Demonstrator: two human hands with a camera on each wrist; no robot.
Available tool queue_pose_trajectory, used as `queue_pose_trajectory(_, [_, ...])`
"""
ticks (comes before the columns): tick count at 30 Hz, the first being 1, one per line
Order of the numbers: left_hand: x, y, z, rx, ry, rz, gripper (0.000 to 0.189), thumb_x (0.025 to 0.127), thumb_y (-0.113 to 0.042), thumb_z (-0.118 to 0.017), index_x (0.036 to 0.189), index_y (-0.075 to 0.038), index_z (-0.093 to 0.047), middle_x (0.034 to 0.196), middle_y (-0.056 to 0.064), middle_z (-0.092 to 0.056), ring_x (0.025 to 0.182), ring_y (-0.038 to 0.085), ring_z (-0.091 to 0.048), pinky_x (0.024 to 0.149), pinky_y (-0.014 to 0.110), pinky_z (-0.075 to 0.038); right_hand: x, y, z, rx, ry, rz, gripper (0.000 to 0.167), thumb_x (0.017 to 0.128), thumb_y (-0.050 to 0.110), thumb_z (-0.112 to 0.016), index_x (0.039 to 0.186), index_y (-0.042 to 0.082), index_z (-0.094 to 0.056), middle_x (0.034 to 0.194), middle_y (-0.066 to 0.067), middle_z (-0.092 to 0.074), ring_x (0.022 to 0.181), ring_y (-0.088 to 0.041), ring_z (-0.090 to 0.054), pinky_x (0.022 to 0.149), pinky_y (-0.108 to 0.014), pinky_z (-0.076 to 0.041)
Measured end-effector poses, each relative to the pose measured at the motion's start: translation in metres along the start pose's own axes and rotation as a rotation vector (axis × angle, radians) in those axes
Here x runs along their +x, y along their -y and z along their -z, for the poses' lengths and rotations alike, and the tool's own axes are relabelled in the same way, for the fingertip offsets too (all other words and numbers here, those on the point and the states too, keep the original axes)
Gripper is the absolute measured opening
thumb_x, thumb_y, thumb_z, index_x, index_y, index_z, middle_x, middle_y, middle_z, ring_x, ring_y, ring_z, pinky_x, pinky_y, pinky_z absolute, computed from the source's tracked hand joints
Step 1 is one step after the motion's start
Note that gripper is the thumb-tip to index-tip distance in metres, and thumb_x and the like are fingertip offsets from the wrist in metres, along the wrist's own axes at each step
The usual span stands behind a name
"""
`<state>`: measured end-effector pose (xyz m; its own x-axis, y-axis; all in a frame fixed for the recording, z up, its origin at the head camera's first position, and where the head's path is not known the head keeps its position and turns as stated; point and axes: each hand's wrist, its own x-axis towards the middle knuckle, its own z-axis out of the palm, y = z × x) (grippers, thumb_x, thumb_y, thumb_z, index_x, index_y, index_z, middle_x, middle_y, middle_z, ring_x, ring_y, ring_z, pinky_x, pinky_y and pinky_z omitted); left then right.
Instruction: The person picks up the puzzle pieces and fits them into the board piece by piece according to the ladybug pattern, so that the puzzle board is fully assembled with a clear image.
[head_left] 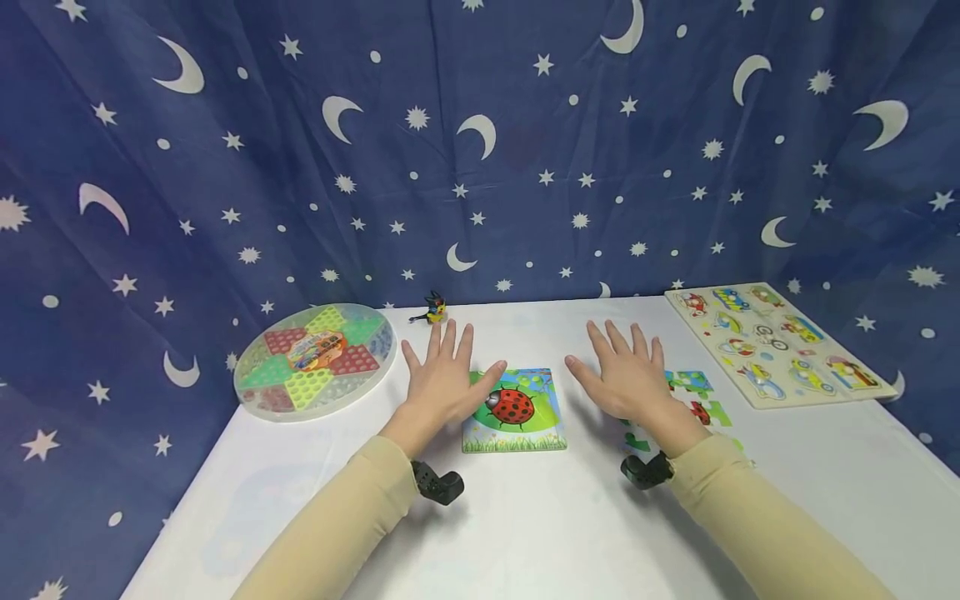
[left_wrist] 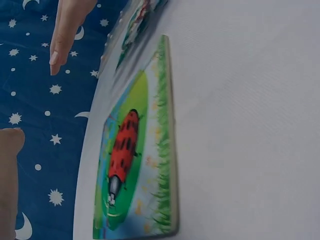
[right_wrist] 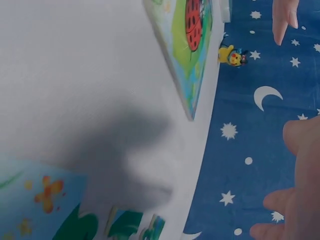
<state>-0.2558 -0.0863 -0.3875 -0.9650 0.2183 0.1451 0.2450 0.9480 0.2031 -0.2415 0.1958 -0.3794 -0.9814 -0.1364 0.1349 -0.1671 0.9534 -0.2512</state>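
Both hands hover above the white table with fingers spread, holding nothing. My left hand (head_left: 442, 379) is over the left edge of a square ladybug picture board (head_left: 551, 417), with the thumb above its upper left part. The board lies flat, showing a red ladybug on green; the left wrist view shows its thick edge. My right hand (head_left: 630, 379) is to the board's right, beside and partly over several loose jigsaw pieces (head_left: 693, 383). That hand and wrist hide some of the pieces. In the right wrist view, a large light-blue piece (right_wrist: 30, 195) with an orange flower lies close by.
A round Chinese checkers board (head_left: 258, 400) lies at the back left. The small yellow-and-black figurine (head_left: 433, 308) stands near the table's back edge. At the back right is a wooden peg puzzle (head_left: 780, 350) with vehicle pictures. Behind hangs a blue curtain (head_left: 517, 150) with moons and stars.
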Motion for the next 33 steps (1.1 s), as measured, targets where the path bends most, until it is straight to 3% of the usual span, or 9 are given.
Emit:
queue_pose_trajectory(7, [-0.005, 0.004, -0.007, 0.005, 0.021, -0.043, 0.096, 0.096, -0.081, -0.024, 0.166, -0.016, -0.020, 0.171, 0.012, -0.008, 0.156, 0.032, 0.004, 0.114, 0.075, 0.004, 0.000, -0.020, -0.004, 0.003, 0.032, -0.010, 0.086, 0.103, 0.067, -0.033, 0.163, 0.006, -0.023, 0.165, -0.028, -0.019, 0.147, -0.060, -0.005, 0.113, -0.075, 0.004])
queue_pose_trajectory(15, [-0.020, 0.014, -0.019, -0.035, 0.008, -0.053, 0.093, 0.097, -0.077, -0.029, 0.164, -0.012, -0.025, 0.170, 0.015, -0.015, 0.156, 0.035, -0.009, 0.118, 0.069, -0.011, 0.014, -0.047, -0.010, 0.066, 0.087, 0.018, 0.080, 0.106, 0.059, -0.033, 0.160, 0.000, -0.029, 0.161, -0.031, -0.026, 0.143, -0.064, -0.014, 0.110, -0.080, -0.009])
queue_pose_trajectory(23, [-0.046, 0.014, -0.047, -0.285, -0.036, -0.068, 0.083, 0.100, -0.061, -0.048, 0.157, -0.001, -0.037, 0.163, 0.024, -0.030, 0.151, 0.041, -0.024, 0.122, 0.056, -0.022, 0.016, -0.072, -0.015, 0.058, 0.098, 0.039, 0.065, 0.102, 0.037, -0.059, 0.151, -0.003, -0.044, 0.151, -0.033, -0.042, 0.139, -0.063, -0.026, 0.110, -0.078, -0.018])
queue_pose_trajectory(26, [-0.052, 0.017, -0.055, -0.323, -0.075, -0.056, 0.081, 0.100, -0.059, -0.052, 0.156, -0.001, -0.040, 0.161, 0.022, -0.035, 0.150, 0.040, -0.028, 0.121, 0.052, -0.025, 0.018, -0.079, -0.015, 0.055, 0.100, 0.062, 0.064, 0.098, 0.034, -0.066, 0.148, -0.002, -0.049, 0.148, -0.032, -0.046, 0.137, -0.063, -0.031, 0.108, -0.078, -0.021])
queue_pose_trajectory(29, [-0.056, 0.021, -0.059, -0.303, -0.100, -0.045, 0.080, 0.099, -0.058, -0.054, 0.154, -0.001, -0.043, 0.159, 0.021, -0.039, 0.149, 0.039, -0.030, 0.122, 0.051, -0.024, 0.019, -0.081, -0.013, 0.059, 0.122, 0.059, 0.061, 0.097, 0.033, -0.068, 0.144, -0.002, -0.054, 0.145, -0.031, -0.051, 0.134, -0.060, -0.038, 0.107, -0.077, -0.027])
queue_pose_trajectory(33, [-0.059, 0.025, -0.062, -0.208, -0.088, -0.070, 0.079, 0.098, -0.060, -0.054, 0.152, -0.002, -0.047, 0.156, 0.022, -0.042, 0.149, 0.039, -0.030, 0.124, 0.052, -0.017, 0.022, -0.081, -0.012, 0.061, 0.166, 0.006, 0.059, 0.094, 0.038, -0.071, 0.139, 0.001, -0.061, 0.141, -0.029, -0.055, 0.126, -0.057, -0.046, 0.098, -0.076, -0.036])
